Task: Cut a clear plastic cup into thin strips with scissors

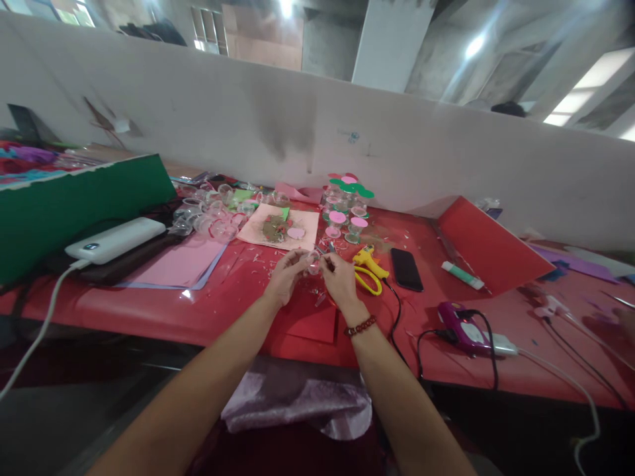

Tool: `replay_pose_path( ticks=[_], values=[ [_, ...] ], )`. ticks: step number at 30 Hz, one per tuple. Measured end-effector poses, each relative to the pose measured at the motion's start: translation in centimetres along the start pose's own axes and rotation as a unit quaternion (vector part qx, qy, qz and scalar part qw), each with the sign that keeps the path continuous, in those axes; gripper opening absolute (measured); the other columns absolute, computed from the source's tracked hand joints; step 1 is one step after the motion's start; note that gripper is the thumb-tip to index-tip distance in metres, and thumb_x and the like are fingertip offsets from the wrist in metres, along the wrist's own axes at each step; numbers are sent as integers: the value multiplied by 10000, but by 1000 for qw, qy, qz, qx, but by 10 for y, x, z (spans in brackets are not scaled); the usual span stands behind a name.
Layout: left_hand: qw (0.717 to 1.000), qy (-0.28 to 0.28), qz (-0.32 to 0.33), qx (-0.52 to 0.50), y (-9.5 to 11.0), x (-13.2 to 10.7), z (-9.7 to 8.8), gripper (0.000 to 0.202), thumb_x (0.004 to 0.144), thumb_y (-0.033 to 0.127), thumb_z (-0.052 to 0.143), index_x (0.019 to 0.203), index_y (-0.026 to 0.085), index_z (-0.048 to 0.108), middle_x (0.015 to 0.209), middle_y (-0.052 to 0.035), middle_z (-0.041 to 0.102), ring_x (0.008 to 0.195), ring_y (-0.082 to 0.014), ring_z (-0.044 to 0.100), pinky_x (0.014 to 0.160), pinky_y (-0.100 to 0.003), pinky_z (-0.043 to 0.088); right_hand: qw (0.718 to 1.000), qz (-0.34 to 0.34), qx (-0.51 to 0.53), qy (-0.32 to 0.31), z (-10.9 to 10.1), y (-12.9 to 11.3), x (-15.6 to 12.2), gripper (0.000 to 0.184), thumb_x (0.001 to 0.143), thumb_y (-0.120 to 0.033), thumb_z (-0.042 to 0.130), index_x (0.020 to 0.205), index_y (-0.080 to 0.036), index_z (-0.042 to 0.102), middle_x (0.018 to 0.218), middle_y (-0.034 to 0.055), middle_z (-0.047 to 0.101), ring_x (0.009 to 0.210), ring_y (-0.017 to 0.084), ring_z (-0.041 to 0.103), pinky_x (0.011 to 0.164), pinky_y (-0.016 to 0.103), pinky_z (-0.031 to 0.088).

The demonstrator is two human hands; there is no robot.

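Note:
A small clear plastic cup [313,262] is gripped in the fingers of my left hand [288,274], above the red table. My right hand [340,277] is closed at the cup's right side. A thin dark tip shows above its fingers, too small to name. Just right of that hand lie a yellow glue gun [372,261] and a yellow loop handle [367,281], perhaps of scissors. Beneath my hands is a red sheet [310,320]. Clear scraps lie around it. Behind, a pale pink sheet [248,231] carries brown-green bits and a pink paper disc [296,233].
Stacked cups with pink and green discs [347,205] stand at the back. Loose clear cups [213,211] are heaped left. A phone [406,269], glue stick [462,275] and purple power adapter [464,330] with cords lie right. A white power bank [116,239] sits left.

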State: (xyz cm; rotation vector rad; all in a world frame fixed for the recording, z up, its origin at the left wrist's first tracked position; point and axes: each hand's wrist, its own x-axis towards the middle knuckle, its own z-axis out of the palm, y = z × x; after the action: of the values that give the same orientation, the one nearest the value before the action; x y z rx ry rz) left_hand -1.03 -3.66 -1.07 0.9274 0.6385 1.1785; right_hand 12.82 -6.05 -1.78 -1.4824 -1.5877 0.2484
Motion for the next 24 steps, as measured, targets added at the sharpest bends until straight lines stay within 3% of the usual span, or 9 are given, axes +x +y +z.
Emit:
replay_pose_path(
  ticks=[11, 24],
  values=[
    [1000, -7, 2, 26, -3, 1, -1, 307, 613, 309, 802, 845, 166, 661, 790, -10, 660, 617, -90, 543, 556, -217, 380, 990, -3, -142, -18, -6, -7, -2, 142, 863, -225, 479, 811, -213, 611, 690, -9, 633, 611, 128, 542, 583, 217, 328],
    [999, -5, -1, 39, -2, 0, 2, 315, 596, 316, 807, 829, 168, 655, 781, -5, 650, 590, -82, 509, 535, -222, 348, 983, 11, -183, -6, -5, -8, -3, 121, 847, -213, 505, 832, -230, 624, 720, 1, 659, 663, 154, 578, 595, 238, 324]
  ],
)
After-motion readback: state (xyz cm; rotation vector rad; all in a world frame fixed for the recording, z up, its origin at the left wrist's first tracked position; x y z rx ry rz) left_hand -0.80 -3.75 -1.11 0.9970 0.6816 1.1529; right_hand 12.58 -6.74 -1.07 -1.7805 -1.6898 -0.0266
